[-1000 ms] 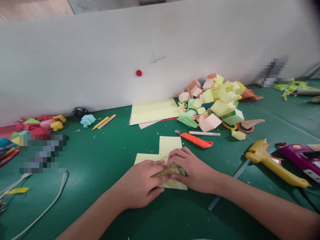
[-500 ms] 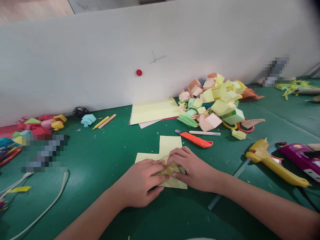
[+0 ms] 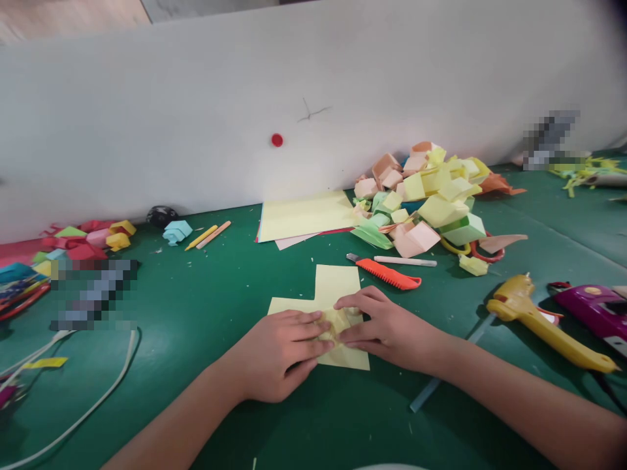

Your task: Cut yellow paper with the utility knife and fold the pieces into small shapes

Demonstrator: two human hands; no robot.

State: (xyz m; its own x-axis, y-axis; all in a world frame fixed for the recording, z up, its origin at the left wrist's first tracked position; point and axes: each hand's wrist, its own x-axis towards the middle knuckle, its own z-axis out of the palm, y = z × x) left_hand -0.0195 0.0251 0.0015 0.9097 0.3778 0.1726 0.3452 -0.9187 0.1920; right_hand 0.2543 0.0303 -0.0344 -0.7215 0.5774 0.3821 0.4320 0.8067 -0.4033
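A flat pale yellow paper sheet (image 3: 337, 282) with a notched corner lies on the green table in front of me. On it, between my hands, is a small translucent-looking yellow folded paper piece (image 3: 337, 321), partly covered by fingers. My left hand (image 3: 287, 349) lies palm down on the sheet, fingers stretched out and tips on the folded piece. My right hand (image 3: 379, 323) is bent over the piece from the right, with forefinger and thumb apart and their tips touching it. An orange box cutter (image 3: 389, 274) lies just beyond my right hand, alongside a pale pen-like stick (image 3: 405, 261).
A heap of folded paper pieces (image 3: 431, 196) stands against the white board (image 3: 196, 111), beside stacked paper sheets (image 3: 306, 215). At right lie a yellow glue gun (image 3: 548, 323) with its glue stick beneath my forearm, and a purple tool (image 3: 590, 310). White cable (image 3: 115, 391) runs at left.
My right hand's forefinger and thumb have spread a little and shifted slightly on the folded piece. My left hand stays nearly still. The whole view has moved slightly.
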